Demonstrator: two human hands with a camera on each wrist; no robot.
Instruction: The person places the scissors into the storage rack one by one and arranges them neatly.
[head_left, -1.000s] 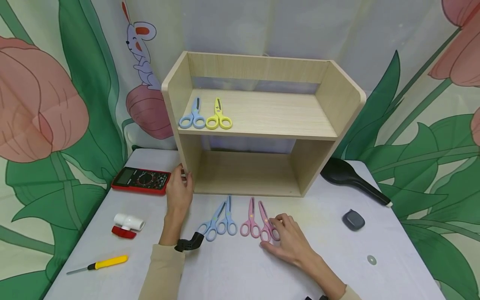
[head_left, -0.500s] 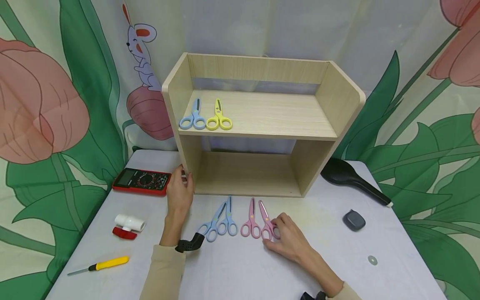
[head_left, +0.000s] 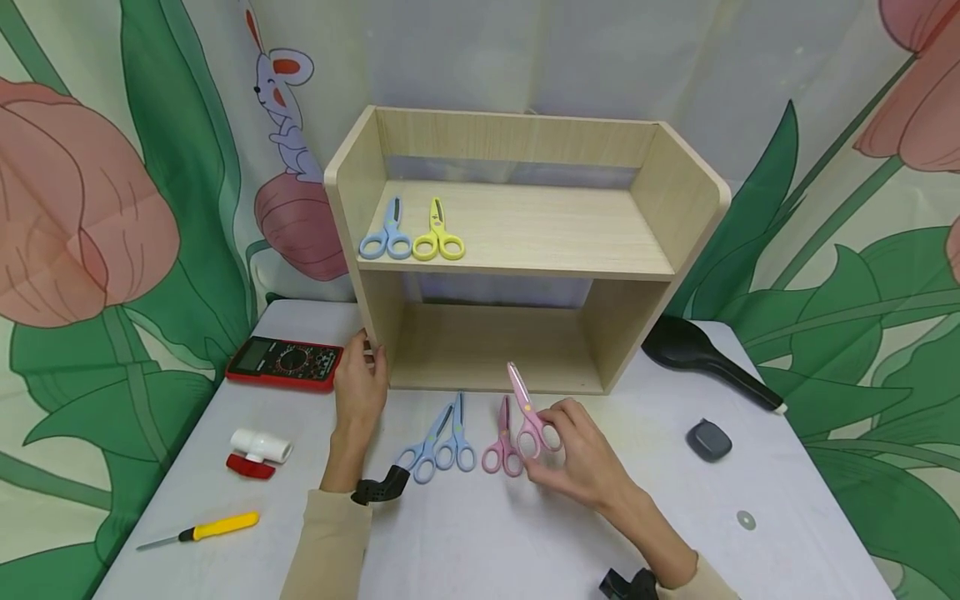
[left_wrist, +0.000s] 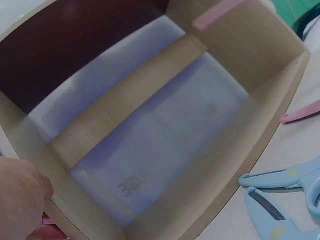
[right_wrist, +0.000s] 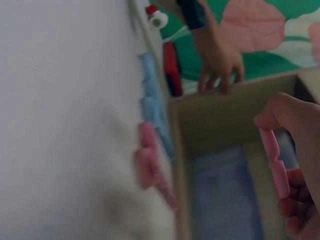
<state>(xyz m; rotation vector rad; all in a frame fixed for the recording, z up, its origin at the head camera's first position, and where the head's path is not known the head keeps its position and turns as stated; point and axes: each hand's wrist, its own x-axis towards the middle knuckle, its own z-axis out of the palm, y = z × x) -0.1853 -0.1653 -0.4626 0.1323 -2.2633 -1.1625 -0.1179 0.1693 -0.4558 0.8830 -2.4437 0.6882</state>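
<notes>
- Surface: a pale lilac-white table (head_left: 480, 542) fills the lower half of the head view. Its top is matte, with faint marks right of centre.
- Room: a printed fabric backdrop (head_left: 90, 217) hangs behind the table. It shows large pink tulips, green leaves and a cartoon mouse at upper left of centre.
- Shelf unit: a light wooden 2-tier shelf (head_left: 525, 250) stands at the table's far centre, open front toward the camera. A blue pair of scissors (head_left: 386, 229) and a yellow pair of scissors (head_left: 437, 231) lie side by side at the left end of its upper board.
- Left hand (head_left: 360, 387): rests against the shelf's lower left front corner, fingers curled around the edge of the side panel.
- Right hand (head_left: 581, 454): grips the handle loops of 1 pink pair of scissors (head_left: 527, 412), lifted off the table with the blades pointing up and away, in front of the shelf's lower opening, just below centre frame.
- On the table below: a second pink pair of scissors (head_left: 501, 442) lies flat just left of the raised one. 2 blue pairs of scissors (head_left: 438, 442) lie further left, near the left wrist.
- Left area: a red multimeter (head_left: 285, 361), a white valve with red handle (head_left: 257, 450) and a yellow-handled screwdriver (head_left: 202, 529).
- Right area: a black scoop-shaped tool (head_left: 697, 354), a small dark grey object (head_left: 707, 440) and a metal washer (head_left: 745, 520).
</notes>
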